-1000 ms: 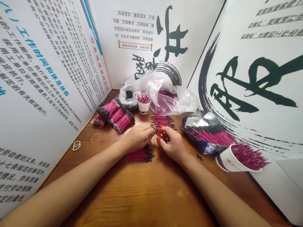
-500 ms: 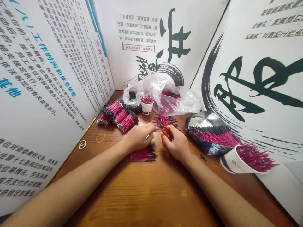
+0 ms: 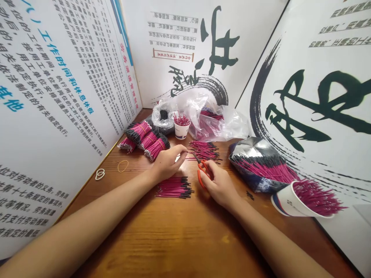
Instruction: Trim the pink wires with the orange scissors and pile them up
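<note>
My right hand (image 3: 218, 183) is closed around red-handled scissors (image 3: 202, 170), whose blades point up and left toward a loose heap of pink wires (image 3: 204, 150). My left hand (image 3: 169, 161) is pinched at the fingertips on a thin pink wire that runs toward that heap. Just below my left hand a flat row of pink wires with black ends (image 3: 174, 187) lies on the wooden table (image 3: 179, 235).
Three banded wire bundles (image 3: 145, 139) lie at the back left. A small white cup of wires (image 3: 181, 127) stands before clear plastic bags (image 3: 208, 116). A silver bag of wires (image 3: 257, 162) and a tipped cup (image 3: 298, 197) lie right. Rubber bands (image 3: 123, 166) lie left. Printed boards wall three sides.
My left hand moved away from the scissors toward the wire heap and now pinches a wire. My right hand dropped slightly with the scissors. The camera shifted a little left.
</note>
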